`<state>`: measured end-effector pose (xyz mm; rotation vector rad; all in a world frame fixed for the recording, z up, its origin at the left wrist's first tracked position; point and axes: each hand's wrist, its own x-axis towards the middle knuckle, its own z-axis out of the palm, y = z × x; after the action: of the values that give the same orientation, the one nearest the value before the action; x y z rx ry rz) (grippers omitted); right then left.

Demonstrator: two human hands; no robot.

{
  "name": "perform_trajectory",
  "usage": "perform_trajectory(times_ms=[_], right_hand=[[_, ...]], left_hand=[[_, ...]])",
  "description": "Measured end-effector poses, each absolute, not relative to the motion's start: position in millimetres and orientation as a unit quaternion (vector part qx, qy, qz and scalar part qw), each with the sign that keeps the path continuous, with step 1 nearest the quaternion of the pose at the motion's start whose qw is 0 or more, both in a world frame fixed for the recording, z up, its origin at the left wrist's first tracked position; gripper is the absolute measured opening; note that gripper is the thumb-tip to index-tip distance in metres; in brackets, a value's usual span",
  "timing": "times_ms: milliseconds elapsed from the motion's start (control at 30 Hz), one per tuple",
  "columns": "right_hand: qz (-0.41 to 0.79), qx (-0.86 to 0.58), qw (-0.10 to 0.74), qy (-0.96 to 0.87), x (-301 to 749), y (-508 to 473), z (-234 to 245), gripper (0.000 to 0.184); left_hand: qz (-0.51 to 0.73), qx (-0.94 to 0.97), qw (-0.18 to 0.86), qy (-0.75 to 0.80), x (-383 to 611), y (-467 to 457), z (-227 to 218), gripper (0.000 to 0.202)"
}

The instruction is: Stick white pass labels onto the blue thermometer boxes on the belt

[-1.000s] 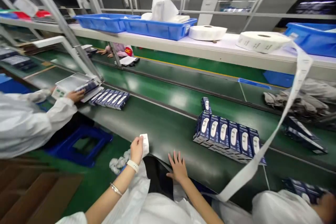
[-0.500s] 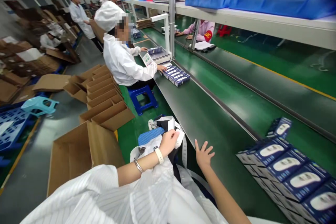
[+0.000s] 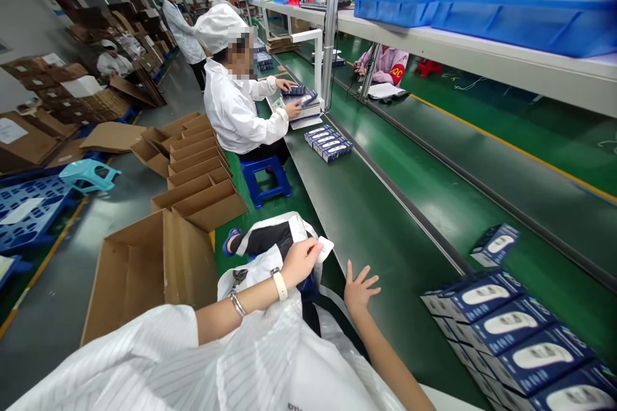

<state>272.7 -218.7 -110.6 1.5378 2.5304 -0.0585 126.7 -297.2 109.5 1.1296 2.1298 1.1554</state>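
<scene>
My left hand point(image 3: 301, 261), with a watch and a bangle at its wrist, pinches a small white card point(image 3: 326, 248) with rounded corners between thumb and fingers. Faint marks show on the card. It is held above my lap, close to the near edge of the green work surface point(image 3: 385, 231). My right hand point(image 3: 360, 289) is spread over that edge, fingers apart and holding nothing. To its right stand stacked blue-and-white boxes point(image 3: 511, 321) that picture a white device. A single similar box point(image 3: 495, 244) lies just beyond the stack.
A co-worker point(image 3: 241, 99) in white sits further along the line, hands on boxes at a scale. A group of boxes point(image 3: 328, 143) lies nearer. Open cartons point(image 3: 187, 257) stand at my left. A shelf with blue trays point(image 3: 506, 22) overhangs the far side.
The view has shifted slightly. The white strip by my left hand no longer hangs there, and the card shows more plainly. The co-worker's near hand has moved from the box group to the scale.
</scene>
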Motion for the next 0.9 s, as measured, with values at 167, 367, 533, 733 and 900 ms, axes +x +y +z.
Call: perform_trajectory(times_ms=[167,367,533,733,900], right_hand=[[-0.019,0.511,0.097,0.854,273.3,-219.1,-106.6,0.057],[-0.015,0.488,0.106,0.866,276.4,-217.3,-104.5,0.057],[-0.026,0.476,0.11,0.872,275.8,-213.2,-102.8,0.055],[-0.021,0.482,0.118,0.868,273.6,-210.5,-102.5,0.053],[-0.003,0.472,0.123,0.873,276.2,-211.9,-101.1,0.055]], left_hand=[[0.418,0.405,0.24,0.777,129.7,-286.9,103.8,0.035],[0.424,0.396,0.256,0.773,134.3,-273.3,93.8,0.035],[0.427,0.407,0.274,0.76,139.9,-257.6,86.3,0.036],[0.429,0.429,0.307,0.733,147.0,-252.7,85.4,0.038],[0.434,0.424,0.306,0.734,143.6,-260.2,91.0,0.037]])
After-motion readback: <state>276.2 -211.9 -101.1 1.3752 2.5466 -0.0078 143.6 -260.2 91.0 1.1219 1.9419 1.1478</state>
